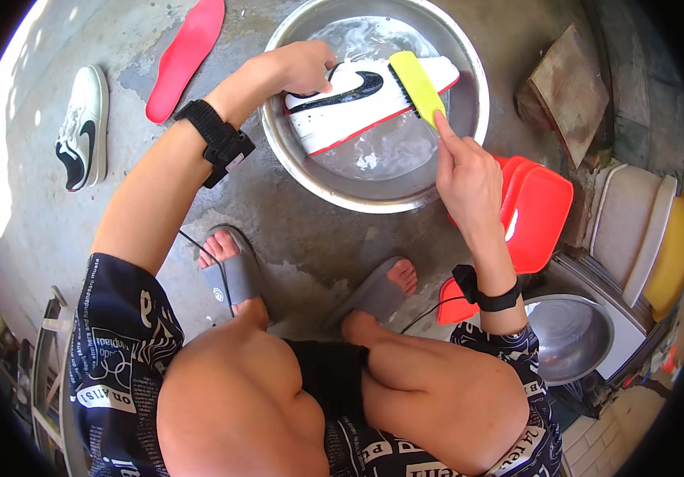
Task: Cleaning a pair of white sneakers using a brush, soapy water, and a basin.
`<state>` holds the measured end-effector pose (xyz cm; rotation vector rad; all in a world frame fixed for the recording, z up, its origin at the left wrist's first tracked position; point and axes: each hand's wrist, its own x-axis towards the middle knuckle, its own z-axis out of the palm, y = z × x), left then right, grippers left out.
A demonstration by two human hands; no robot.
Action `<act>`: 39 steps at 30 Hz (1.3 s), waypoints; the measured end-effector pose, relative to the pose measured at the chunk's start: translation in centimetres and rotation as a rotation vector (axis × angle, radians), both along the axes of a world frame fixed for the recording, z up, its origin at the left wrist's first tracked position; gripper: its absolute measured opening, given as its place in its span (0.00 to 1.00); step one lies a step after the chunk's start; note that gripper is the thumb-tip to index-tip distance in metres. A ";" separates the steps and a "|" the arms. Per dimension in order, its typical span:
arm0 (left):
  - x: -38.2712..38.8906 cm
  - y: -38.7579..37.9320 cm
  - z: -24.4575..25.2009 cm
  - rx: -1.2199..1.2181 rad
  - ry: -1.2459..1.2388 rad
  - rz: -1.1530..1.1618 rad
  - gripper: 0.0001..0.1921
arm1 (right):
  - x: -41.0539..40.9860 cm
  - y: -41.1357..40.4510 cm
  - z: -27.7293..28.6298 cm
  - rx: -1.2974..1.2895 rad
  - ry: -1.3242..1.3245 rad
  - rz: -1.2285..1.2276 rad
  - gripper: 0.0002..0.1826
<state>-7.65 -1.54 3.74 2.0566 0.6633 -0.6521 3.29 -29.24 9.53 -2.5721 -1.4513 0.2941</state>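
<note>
A white Nike sneaker (348,110) with a black swoosh and a red sole edge lies on its side over a round metal basin (294,173). Cloudy, sudsy water (372,155) fills the bottom of the basin. My left hand (303,67) grips the sneaker at its heel opening; some fingertips are hidden inside the collar. In my right hand (467,179) is a yellow-green scrubbing brush (416,83), with my index finger stretched along its handle. Its black bristles rest against the shoe's side near the toe.
On the concrete floor at left are a second white sneaker (84,128) and a red insole (186,59). Red plastic containers (539,208) stand right of the basin. Farther right are a tilted board (571,95), stacked tubs (634,226) and a metal bowl (568,340). A cable (214,256) hangs by my foot.
</note>
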 end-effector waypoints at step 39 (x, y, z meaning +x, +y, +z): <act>-1.7 -7.8 2.9 0.434 -0.145 -0.168 0.49 | 1.1 -3.3 2.2 0.115 0.177 -0.244 0.24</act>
